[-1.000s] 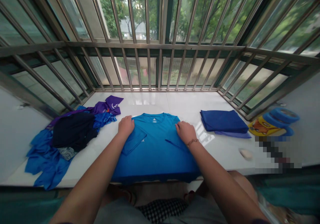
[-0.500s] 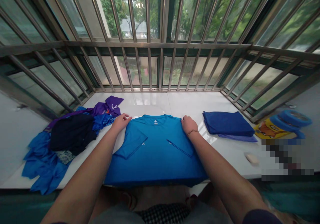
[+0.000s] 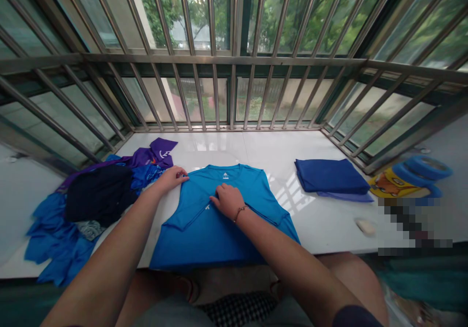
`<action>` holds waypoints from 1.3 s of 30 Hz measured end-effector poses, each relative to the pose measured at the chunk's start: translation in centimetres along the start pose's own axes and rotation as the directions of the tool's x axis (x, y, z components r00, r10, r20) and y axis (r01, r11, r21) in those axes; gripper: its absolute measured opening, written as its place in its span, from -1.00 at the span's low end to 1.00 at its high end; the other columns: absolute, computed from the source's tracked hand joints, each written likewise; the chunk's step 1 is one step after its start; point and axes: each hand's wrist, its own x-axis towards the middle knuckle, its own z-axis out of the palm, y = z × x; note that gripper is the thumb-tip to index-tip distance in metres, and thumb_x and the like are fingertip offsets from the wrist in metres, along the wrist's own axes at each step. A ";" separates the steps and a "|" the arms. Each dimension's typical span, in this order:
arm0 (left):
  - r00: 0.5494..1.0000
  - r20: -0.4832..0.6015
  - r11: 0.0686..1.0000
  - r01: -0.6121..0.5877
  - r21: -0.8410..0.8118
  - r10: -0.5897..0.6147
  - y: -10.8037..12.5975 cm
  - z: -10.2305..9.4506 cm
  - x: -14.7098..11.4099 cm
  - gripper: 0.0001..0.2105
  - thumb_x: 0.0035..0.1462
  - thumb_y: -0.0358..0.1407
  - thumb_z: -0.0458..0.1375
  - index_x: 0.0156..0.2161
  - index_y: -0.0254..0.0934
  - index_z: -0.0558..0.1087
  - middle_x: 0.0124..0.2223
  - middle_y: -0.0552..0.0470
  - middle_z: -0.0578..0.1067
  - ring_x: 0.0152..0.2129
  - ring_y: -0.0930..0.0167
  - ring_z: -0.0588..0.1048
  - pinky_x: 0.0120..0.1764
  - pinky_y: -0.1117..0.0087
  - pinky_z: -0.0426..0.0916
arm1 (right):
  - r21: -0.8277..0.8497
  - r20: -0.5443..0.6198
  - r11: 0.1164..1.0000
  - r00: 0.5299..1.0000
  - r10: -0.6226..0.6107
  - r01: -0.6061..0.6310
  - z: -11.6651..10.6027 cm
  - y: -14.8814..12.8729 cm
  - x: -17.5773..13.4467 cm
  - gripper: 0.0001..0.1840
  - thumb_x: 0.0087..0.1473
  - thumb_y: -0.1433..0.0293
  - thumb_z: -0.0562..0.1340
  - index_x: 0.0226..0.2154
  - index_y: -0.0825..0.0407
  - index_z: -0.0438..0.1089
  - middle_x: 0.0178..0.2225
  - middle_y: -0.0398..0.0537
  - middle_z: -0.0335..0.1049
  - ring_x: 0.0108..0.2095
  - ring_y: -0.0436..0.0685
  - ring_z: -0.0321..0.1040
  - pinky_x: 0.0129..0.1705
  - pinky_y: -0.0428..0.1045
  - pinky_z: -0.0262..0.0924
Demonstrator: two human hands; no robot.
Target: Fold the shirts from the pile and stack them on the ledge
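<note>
A blue T-shirt (image 3: 215, 239) lies spread on the white ledge, collar toward the window and sleeves folded in over the chest. Its lower part reaches the ledge's front edge. At the shirt's left shoulder corner, my left hand (image 3: 171, 178) pinches the fabric between thumb and fingers. My right hand (image 3: 229, 201) is over the middle of the chest, just below the collar, with the thumb apart from slightly bent fingers. Nothing shows in its grasp; whether it touches the cloth is hard to tell.
A heap of rumpled clothes (image 3: 98, 195), blue, purple and dark, lies at left. Folded blue garments (image 3: 331, 176) lie at right on the white ledge (image 3: 270, 146). Beyond them are a yellow-and-blue container (image 3: 405, 178) and a small pale object (image 3: 364, 227). Metal bars (image 3: 234, 60) line the window.
My right hand has let go of the shirt's right shoulder and moved left to the middle of the chest. My left hand stays at the left shoulder.
</note>
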 end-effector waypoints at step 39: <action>0.849 -0.061 0.822 0.487 -0.294 -0.525 5.6 -3.2 6.3 -0.52 0.00 0.11 0.46 -0.29 -0.27 0.50 -0.28 -0.15 0.69 -0.43 0.37 0.59 -0.46 0.48 0.33 | 0.109 -0.172 0.824 0.806 0.567 -0.556 -11.6 19.4 6.6 -0.71 0.35 0.28 0.30 0.03 0.03 0.59 -0.02 0.15 0.65 0.02 0.23 0.58 0.00 0.00 0.34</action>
